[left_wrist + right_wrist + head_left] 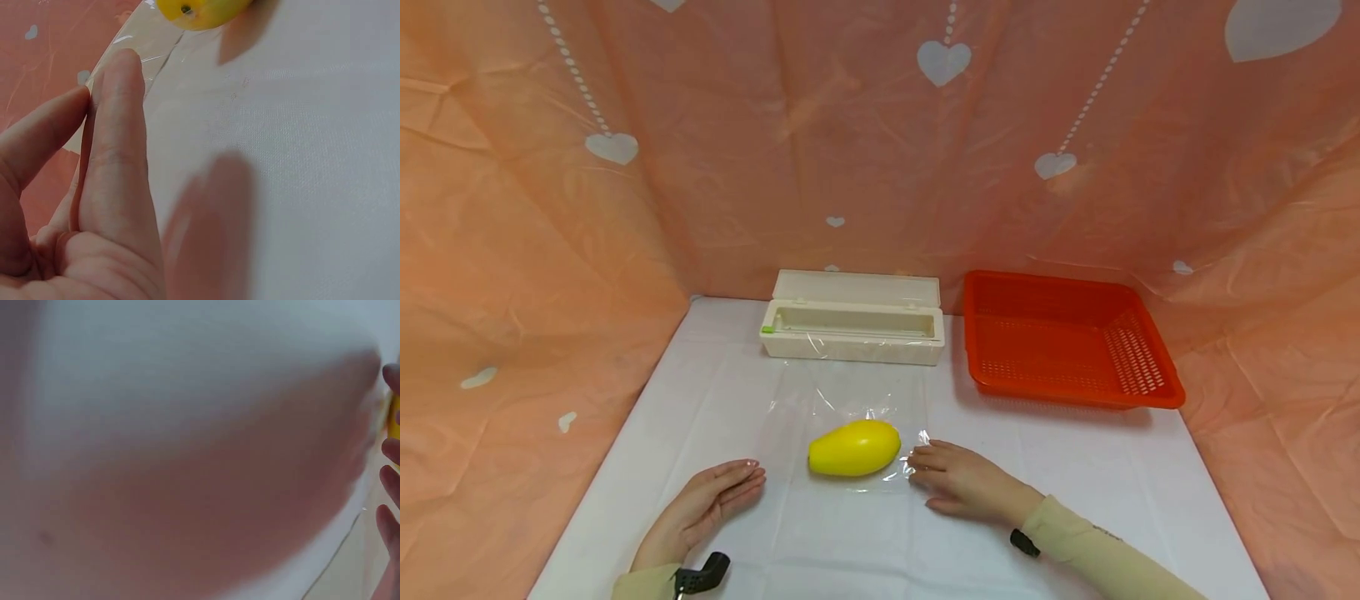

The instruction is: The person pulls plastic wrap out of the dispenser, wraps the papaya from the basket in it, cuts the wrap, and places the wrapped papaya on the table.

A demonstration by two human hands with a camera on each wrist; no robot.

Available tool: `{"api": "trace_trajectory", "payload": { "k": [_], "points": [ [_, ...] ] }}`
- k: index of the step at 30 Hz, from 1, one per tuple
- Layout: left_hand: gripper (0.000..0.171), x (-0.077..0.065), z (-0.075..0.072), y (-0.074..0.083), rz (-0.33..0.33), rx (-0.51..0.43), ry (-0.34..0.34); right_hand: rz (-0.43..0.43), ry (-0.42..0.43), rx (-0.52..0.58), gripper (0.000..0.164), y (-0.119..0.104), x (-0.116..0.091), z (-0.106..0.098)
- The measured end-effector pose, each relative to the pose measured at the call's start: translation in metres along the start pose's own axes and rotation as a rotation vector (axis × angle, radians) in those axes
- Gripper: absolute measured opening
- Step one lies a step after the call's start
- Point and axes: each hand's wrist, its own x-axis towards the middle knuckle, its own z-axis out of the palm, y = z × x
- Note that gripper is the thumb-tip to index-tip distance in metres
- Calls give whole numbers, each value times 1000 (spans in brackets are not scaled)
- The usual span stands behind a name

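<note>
Note yellow fruit (854, 448) on clear film (850, 390) on the bench (1112, 492), between the left hand (706, 502), straight-fingered with nothing visibly held, and the right hand (968, 480), loosely spread at the film's edge. Could roll if bumped, or end in creased film after uneven tugging.

Far, left and right bounds: orange-pink curtain (865, 175); closes off three sides. Far centre: white box (853, 349) with raised lid (856, 290); blocks low crossing. Far right: red basket (1037, 395); leaves only a narrow gap beside the box. Middle: clear film (850, 392), from the box towards the near side, with yellow fruit (855, 448) on top; obstructs the direct low path between left hand (706, 506) and right hand (967, 485). Free room: white cloth (1097, 483) nearward of the fruit, rightward between right hand and basket, and leftward beyond the film; also the air over fruit and film.
</note>
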Motion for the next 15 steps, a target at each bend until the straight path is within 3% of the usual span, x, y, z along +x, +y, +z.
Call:
{"api": "trace_trajectory", "payload": {
  "k": [6, 12, 15],
  "points": [
    [16, -1, -1, 1, 20, 58, 29, -2, 47, -40, 12, 2, -3, 10],
    [34, -2, 1, 4, 34, 147, 37, -30, 47, -128, 6, 2, -1, 10],
    [33, -1, 1, 7, 54, 190, 27, -32, 46, -152, 8, 2, -1, 10]
  ]
}}
